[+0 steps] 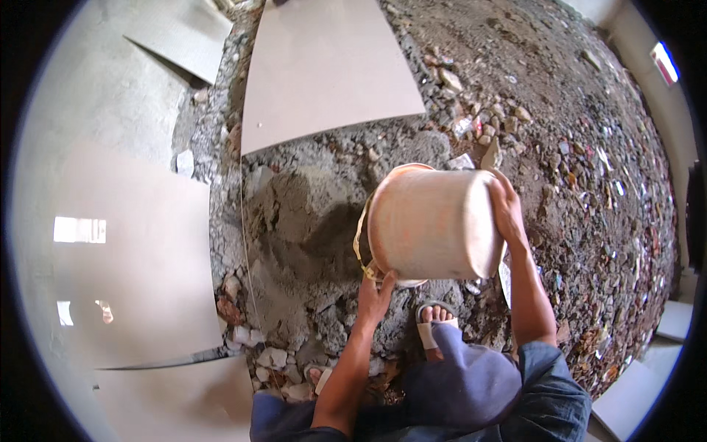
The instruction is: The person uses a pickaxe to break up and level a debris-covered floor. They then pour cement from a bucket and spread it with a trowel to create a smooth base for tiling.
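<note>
I hold a pale, stained plastic bucket [427, 221] on its side, its mouth turned left and its base to the right, over a bed of grey wet mortar [283, 228]. My left hand [374, 293] is closed on the lower rim near the looped handle [359, 232]. My right hand [507, 206] grips the far right end, around the base. The inside of the bucket is hidden from this view. A thin string [247, 250] runs across the mortar to the left of the bucket. My sandalled foot [434, 317] stands just below the bucket.
Large pale tiles lie at the top [324, 66], left [132, 280], lower left [177, 405] and upper left [177, 29]. Rubble and dirt [589, 243] cover the right side up to a wall [641, 88]. More light slabs [633, 390] lie at the lower right.
</note>
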A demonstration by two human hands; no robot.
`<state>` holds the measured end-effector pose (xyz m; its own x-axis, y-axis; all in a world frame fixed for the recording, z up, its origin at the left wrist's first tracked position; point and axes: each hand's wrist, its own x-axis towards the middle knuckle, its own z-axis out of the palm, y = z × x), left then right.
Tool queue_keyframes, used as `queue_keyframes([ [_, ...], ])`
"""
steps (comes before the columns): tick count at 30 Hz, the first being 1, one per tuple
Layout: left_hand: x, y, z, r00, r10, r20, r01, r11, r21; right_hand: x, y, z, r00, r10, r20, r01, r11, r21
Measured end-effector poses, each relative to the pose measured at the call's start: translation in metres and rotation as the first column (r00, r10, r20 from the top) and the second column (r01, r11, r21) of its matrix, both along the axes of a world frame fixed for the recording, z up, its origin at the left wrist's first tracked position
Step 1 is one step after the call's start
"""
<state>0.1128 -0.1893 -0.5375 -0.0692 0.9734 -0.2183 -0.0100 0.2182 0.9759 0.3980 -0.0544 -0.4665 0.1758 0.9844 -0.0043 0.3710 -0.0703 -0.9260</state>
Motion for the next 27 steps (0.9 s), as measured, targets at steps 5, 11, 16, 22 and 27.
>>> queue_keyframes([
  [5,0.037,0.023,0.075,0.990,-0.140,0.035,0.133,0.978,0.162,0.067,-0.060,0.016,0.977,-0.213,0.005,0.207,0.942,-0.263],
  [11,0.076,0.031,0.118,0.843,-0.227,-0.487,0.469,0.752,0.463,0.054,-0.095,0.073,0.999,0.021,-0.046,-0.035,0.947,-0.321],
  [16,0.089,0.027,0.118,0.578,-0.172,-0.797,0.762,0.463,0.453,0.049,-0.100,0.098,0.963,-0.194,-0.189,0.129,0.942,-0.309],
  [22,0.090,0.079,0.123,0.415,0.119,-0.902,0.818,0.384,0.427,0.058,-0.072,0.057,0.936,-0.315,-0.155,0.300,0.947,-0.113],
  [27,0.044,0.078,0.143,0.473,-0.008,-0.881,0.690,0.625,0.365,0.094,0.051,0.010,0.878,-0.466,-0.109,0.475,0.877,0.072],
])
